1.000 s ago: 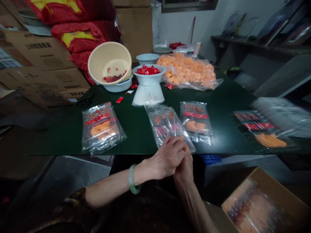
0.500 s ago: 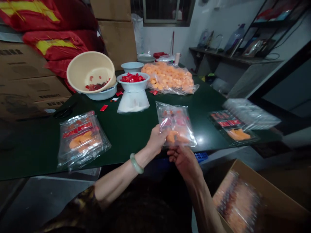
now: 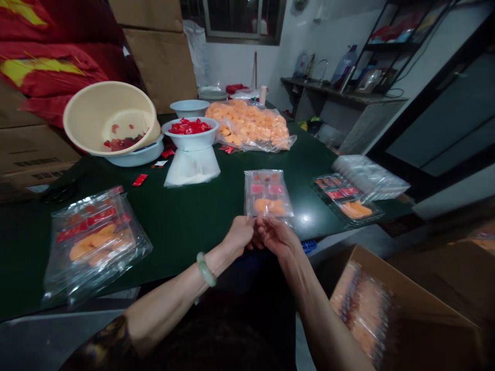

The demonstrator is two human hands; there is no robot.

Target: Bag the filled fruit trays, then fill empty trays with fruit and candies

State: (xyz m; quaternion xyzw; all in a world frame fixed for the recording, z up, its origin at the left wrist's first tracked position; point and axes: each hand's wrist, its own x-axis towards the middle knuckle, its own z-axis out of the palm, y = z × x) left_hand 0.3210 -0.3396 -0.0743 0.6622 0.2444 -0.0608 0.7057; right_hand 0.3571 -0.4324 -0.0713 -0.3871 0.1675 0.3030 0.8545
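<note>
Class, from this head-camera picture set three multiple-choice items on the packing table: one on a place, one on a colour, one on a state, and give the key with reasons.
1. Where does the white bowl of red sachets stand?
A. on a white stand on the green table
B. in the cardboard box
C. on the far shelf

2. What colour is the bracelet on the left wrist?
A. red
B. pale green
C. black

3. How is the clear packet of orange pieces held?
A. by the left hand alone
B. by no hand, lying flat
C. by both hands at its near edge

Key: 1 A, the bowl sits on a white stand on the green table. 2 B, the ring shows pale green. 3 C, the left hand and the right hand both pinch its lower edge.
</note>
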